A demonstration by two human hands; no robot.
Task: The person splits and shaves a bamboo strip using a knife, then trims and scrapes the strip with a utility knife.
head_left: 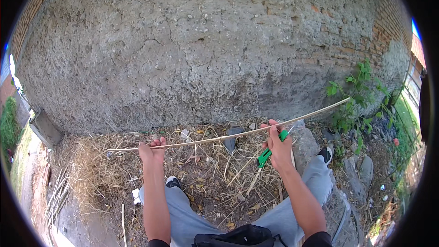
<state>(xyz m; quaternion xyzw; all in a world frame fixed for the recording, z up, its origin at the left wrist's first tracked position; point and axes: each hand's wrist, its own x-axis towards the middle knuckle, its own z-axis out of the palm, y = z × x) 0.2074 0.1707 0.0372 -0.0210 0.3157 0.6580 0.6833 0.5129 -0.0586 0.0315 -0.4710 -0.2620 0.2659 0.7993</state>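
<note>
The left hand (152,152) pinches the thin wooden strip (242,133) near its left end. The right hand (278,144) pinches its right portion while holding the green tool (265,156). The strip spans both hands above straw-littered ground (208,177).

From where I stand, I can't read any lettering, number, label or sign on anything here.
</note>
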